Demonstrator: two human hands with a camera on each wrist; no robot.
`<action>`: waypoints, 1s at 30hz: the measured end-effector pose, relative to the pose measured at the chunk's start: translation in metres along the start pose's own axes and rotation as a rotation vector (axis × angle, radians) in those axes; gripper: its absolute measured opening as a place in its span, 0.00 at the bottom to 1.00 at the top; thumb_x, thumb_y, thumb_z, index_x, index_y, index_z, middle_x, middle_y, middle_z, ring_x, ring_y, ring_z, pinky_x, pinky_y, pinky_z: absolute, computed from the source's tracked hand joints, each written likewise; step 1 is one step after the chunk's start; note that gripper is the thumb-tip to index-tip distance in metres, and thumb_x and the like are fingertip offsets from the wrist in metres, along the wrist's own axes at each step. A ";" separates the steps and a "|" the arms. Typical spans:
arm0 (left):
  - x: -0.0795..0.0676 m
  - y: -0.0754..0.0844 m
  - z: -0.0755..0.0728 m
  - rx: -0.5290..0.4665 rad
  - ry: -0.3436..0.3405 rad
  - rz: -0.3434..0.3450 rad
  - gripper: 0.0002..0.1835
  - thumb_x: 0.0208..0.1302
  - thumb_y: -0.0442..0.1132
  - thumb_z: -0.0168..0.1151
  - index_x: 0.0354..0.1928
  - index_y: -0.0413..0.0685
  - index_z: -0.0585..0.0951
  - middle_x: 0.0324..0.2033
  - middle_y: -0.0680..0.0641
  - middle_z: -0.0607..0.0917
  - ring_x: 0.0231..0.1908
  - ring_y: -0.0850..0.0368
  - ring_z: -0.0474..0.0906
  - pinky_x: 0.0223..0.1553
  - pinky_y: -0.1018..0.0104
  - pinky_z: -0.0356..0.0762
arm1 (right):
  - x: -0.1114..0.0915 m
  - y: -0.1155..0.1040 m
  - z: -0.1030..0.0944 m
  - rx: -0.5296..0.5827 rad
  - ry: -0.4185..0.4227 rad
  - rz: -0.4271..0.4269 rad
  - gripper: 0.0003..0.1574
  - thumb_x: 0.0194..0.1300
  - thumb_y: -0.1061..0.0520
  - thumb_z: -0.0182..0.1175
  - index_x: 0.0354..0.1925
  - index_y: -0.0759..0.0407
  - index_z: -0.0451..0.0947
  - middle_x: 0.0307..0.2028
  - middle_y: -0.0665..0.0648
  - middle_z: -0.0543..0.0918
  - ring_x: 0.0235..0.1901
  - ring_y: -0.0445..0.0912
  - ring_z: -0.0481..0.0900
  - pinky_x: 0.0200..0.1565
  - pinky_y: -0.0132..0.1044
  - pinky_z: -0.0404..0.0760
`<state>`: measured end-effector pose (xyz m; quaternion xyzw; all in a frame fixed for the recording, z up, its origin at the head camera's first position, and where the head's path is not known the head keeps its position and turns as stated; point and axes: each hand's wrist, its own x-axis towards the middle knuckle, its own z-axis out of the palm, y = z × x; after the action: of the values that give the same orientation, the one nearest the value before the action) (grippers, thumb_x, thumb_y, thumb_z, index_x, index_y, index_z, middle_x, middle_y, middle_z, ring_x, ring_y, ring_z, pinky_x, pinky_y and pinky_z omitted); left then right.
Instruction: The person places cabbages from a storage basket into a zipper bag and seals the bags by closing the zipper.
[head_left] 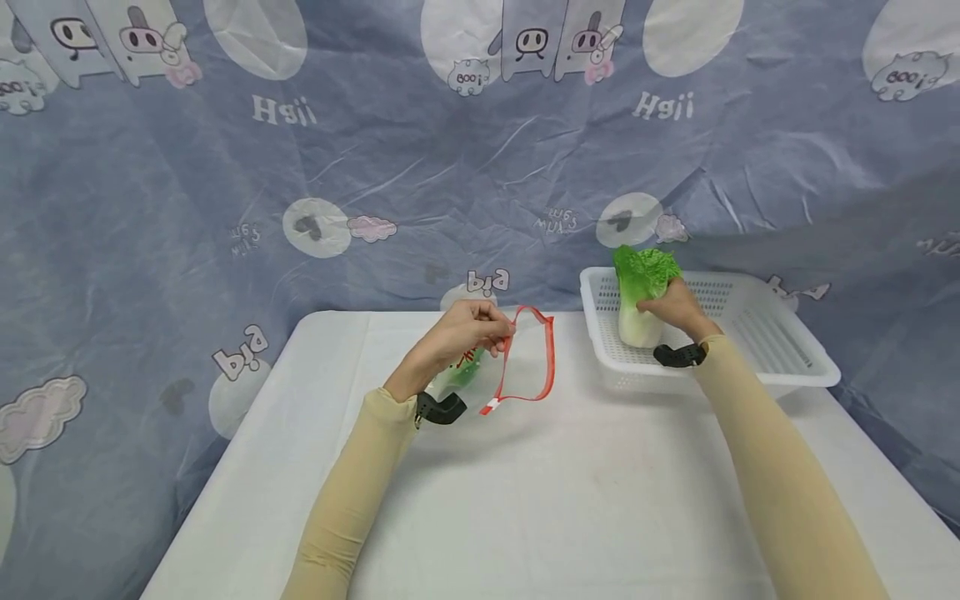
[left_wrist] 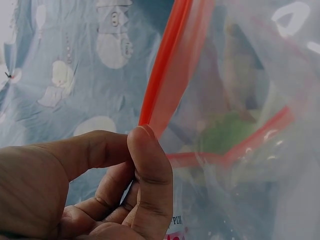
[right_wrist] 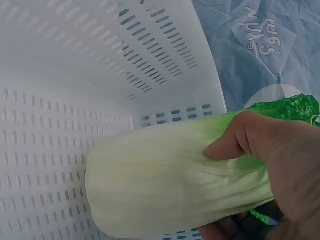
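A clear plastic zip bag with a red zip edge [head_left: 551,358] hangs with its mouth spread apart. My left hand [head_left: 468,329] pinches the red edge between thumb and finger; in the left wrist view, the left hand [left_wrist: 142,175] is close up at this rim. Below that hand, a green patch with red marks [head_left: 467,367] shows. My right hand [head_left: 678,307] grips a Chinese cabbage [head_left: 637,325] around its upper part. The cabbage stands leaf end up inside the white basket, near its left end. In the right wrist view, its pale base [right_wrist: 145,185] lies close to the slotted wall.
The white slotted basket [head_left: 795,367] sits at the back right of the white table [head_left: 570,517]. Behind the table hangs a blue-grey printed cloth [head_left: 450,183]. A white slider [head_left: 492,404] is on the bag's zip.
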<state>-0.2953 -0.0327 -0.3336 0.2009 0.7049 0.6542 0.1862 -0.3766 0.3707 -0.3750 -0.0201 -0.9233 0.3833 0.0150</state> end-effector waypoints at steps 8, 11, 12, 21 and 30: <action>0.001 -0.001 0.000 -0.006 0.003 0.004 0.04 0.62 0.31 0.62 0.37 0.36 0.81 0.32 0.42 0.84 0.25 0.58 0.78 0.30 0.67 0.80 | 0.001 0.008 0.000 0.009 -0.032 0.008 0.54 0.64 0.50 0.61 0.71 0.73 0.41 0.65 0.78 0.58 0.64 0.69 0.60 0.65 0.64 0.61; 0.000 -0.002 -0.001 -0.001 0.009 0.009 0.05 0.62 0.31 0.62 0.38 0.34 0.81 0.29 0.42 0.84 0.24 0.57 0.78 0.29 0.68 0.80 | 0.002 0.009 0.001 -0.013 -0.023 0.000 0.50 0.63 0.50 0.62 0.69 0.73 0.49 0.64 0.76 0.63 0.62 0.66 0.64 0.64 0.62 0.64; 0.000 -0.002 -0.002 -0.001 0.009 0.013 0.06 0.62 0.31 0.62 0.38 0.34 0.81 0.28 0.43 0.83 0.24 0.57 0.78 0.28 0.68 0.80 | 0.001 0.009 0.002 -0.020 -0.018 0.000 0.48 0.62 0.50 0.62 0.69 0.73 0.52 0.63 0.75 0.64 0.61 0.65 0.65 0.63 0.61 0.65; -0.001 -0.001 -0.003 -0.017 0.017 0.005 0.05 0.63 0.30 0.60 0.37 0.34 0.79 0.26 0.44 0.82 0.24 0.56 0.77 0.30 0.66 0.79 | -0.008 0.004 -0.006 -0.072 0.059 -0.006 0.48 0.64 0.41 0.59 0.67 0.72 0.55 0.59 0.76 0.69 0.56 0.66 0.70 0.56 0.61 0.72; -0.003 0.003 -0.007 -0.022 0.038 0.004 0.03 0.63 0.31 0.59 0.35 0.37 0.79 0.29 0.45 0.81 0.24 0.56 0.76 0.31 0.66 0.79 | -0.036 -0.036 -0.017 -0.020 0.270 -0.091 0.45 0.65 0.38 0.54 0.66 0.68 0.59 0.57 0.74 0.72 0.52 0.63 0.73 0.49 0.55 0.74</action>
<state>-0.2967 -0.0400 -0.3303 0.1879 0.7007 0.6659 0.1738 -0.3405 0.3553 -0.3376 -0.0298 -0.9165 0.3669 0.1562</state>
